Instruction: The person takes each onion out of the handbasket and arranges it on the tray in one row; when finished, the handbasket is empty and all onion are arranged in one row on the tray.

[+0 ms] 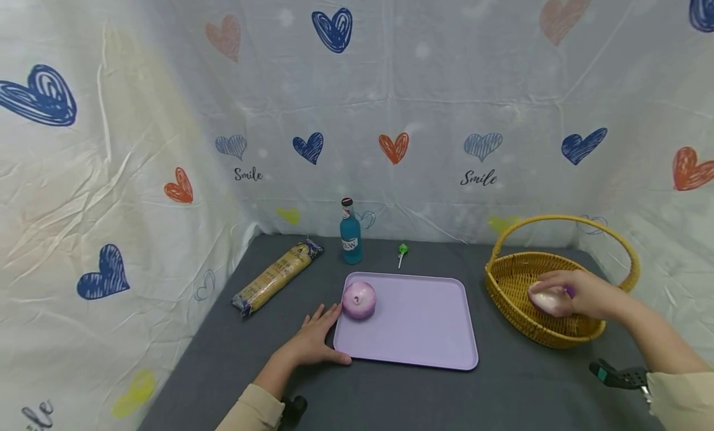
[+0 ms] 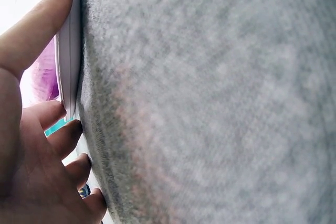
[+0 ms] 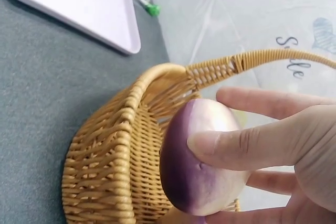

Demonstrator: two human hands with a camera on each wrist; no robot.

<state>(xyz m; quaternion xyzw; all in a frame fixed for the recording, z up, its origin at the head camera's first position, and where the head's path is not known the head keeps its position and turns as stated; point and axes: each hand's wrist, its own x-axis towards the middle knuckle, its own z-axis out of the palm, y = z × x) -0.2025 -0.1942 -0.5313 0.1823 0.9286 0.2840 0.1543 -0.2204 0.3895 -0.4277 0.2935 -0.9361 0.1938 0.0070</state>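
My right hand (image 1: 577, 294) holds a smooth, egg-shaped purple and white object (image 3: 202, 156) in the yellow wicker basket's (image 1: 510, 304) opening. Its thumb lies across the near side in the right wrist view, with fingers around the far side; the exact kind is unclear. At the lower left corner of the lilac tray (image 1: 418, 322), my left hand (image 1: 312, 341) touches the rim with spread fingers and thumb. A round, purple onion-like thing (image 1: 359, 300) sits at the tray's left side, close to the left fingertips. Only part of it shows in the left wrist view.
A long yellow packet (image 1: 279, 276) lies slanted at the table's left. Behind the tray stands a blue bottle (image 1: 350, 235), with a green lollipop (image 1: 403, 250) to its right. The basket's tall handle (image 1: 563, 218) arches above it. A heart-printed cloth (image 1: 390, 77) hangs behind the grey table.
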